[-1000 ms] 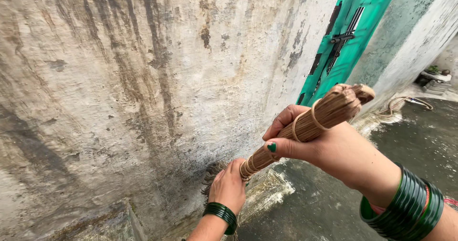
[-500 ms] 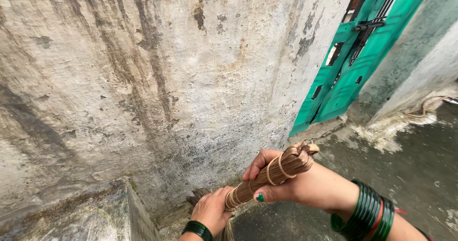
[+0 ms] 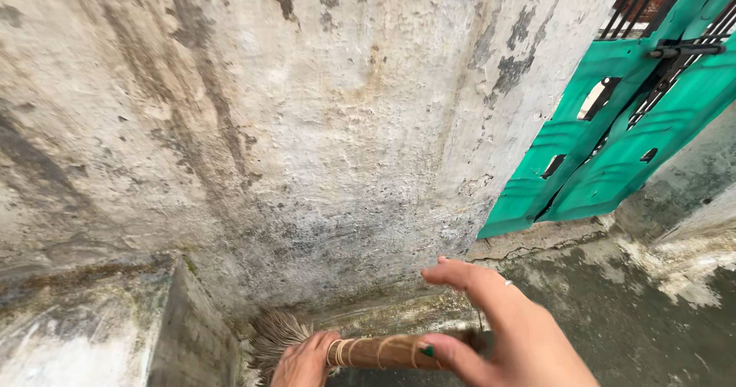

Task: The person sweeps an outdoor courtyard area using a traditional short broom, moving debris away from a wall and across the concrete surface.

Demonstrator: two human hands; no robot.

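Note:
A stick broom (image 3: 376, 351) of bound brown twigs lies nearly level at the bottom of the view, its bristles (image 3: 274, 333) fanned against the foot of a stained white wall (image 3: 307, 126). My left hand (image 3: 300, 362) grips the broom where the bristles begin. My right hand (image 3: 498, 329) is around the handle end, thumb under it and the index finger stretched out toward the wall. Both wrists are cut off by the frame's lower edge.
A low mossy concrete ledge (image 3: 100, 318) juts out at the lower left, close to the bristles. A green metal door (image 3: 621, 126) with a dark latch stands at the right. Wet dark concrete floor (image 3: 652, 326) spreads to the right, with white patches.
The broom dropped from a steep tilt to almost level and moved down toward the wall's base. Both hands sank to the frame's bottom. The view swung up and right, so the door looks larger.

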